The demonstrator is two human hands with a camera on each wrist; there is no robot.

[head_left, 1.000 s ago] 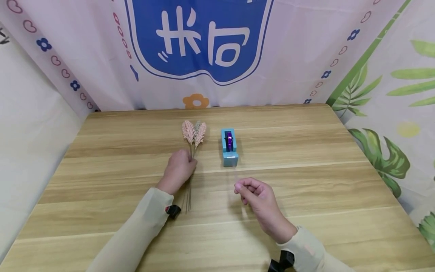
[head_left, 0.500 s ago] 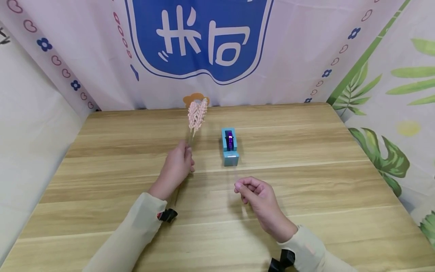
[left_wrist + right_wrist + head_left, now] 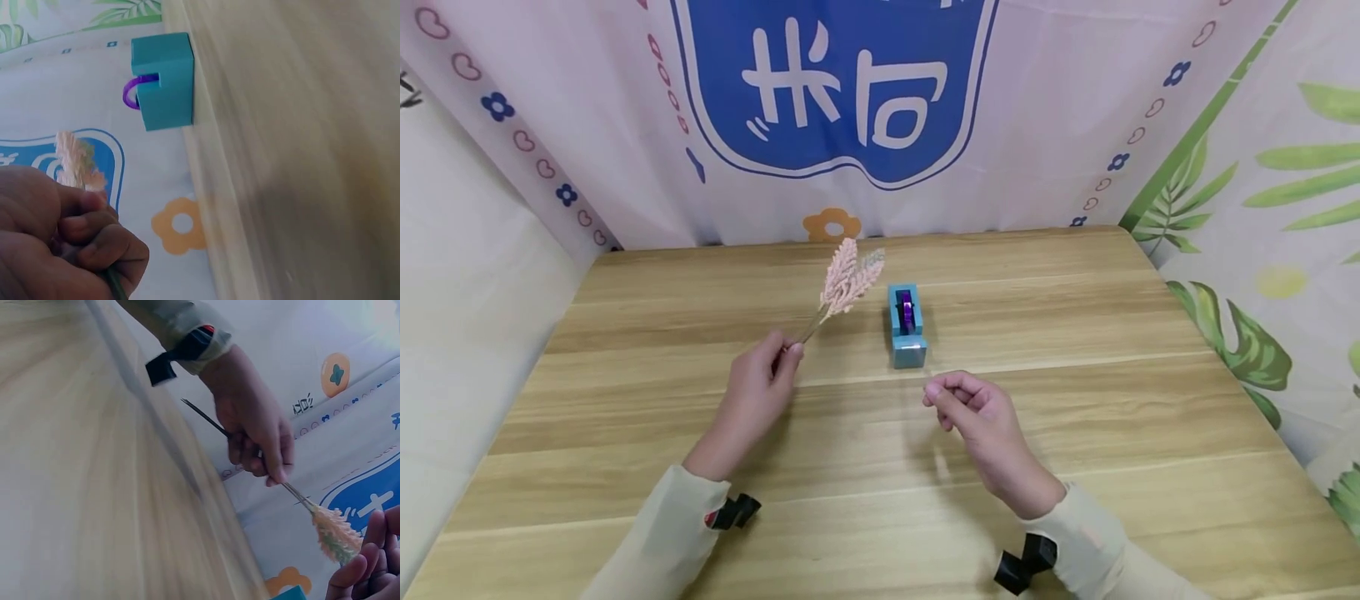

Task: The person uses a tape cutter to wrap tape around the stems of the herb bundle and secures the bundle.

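My left hand (image 3: 758, 390) grips a small bunch of artificial flowers (image 3: 844, 287) by the thin stems, raised over the table. Their pink and grey-green heads lean toward the upper right. In the right wrist view, the bare stem ends (image 3: 203, 415) stick out behind the left hand (image 3: 253, 422). A blue tape dispenser (image 3: 909, 350) with a purple roll stands on the table between the hands. Just in front of it, my right hand (image 3: 985, 429) has thumb and forefinger pinched together on the end of a faint, clear strip of tape (image 3: 928, 377) coming from the dispenser.
The wood-grain table (image 3: 850, 533) reaches back to a printed curtain (image 3: 1037, 125) hanging along its far edge. White cloth hangs on the left, leaf-patterned cloth on the right. A black wrist camera (image 3: 733, 512) sits on the left sleeve, another (image 3: 1026, 562) on the right.
My left hand has lifted the flowers from the table and drawn them back to the left, tilting the heads rightward. The right hand has barely moved; the dispenser stays in place.
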